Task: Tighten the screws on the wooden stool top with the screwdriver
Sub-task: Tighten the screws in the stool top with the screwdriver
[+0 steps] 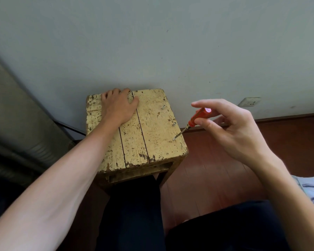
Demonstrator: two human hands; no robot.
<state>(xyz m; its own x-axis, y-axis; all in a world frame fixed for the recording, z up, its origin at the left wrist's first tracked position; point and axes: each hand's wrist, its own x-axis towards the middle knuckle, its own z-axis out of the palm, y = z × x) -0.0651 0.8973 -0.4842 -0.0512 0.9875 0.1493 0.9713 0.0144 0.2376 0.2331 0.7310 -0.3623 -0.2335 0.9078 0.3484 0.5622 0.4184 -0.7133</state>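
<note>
Pinching screwdriver point(198, 117) in right hand point(230, 131), tip on screw point(174, 139) | left hand point(119, 105) pressed on stool top point(152, 134)

stool top point(152, 127): pale yellow paint, brown chips and specks | screwdriver point(196, 118): orange-red handle, silver shaft | screws point(174, 123): silver | wall point(170, 42): pale grey-blue, few dark marks | floor point(207, 160): reddish-brown | skirting point(288, 117): dark brown | trousers point(132, 214): dark navy | cloth point(313, 189): blue-and-white stripes | socket point(249, 102): white | duct point(16, 115): dull grey
</note>
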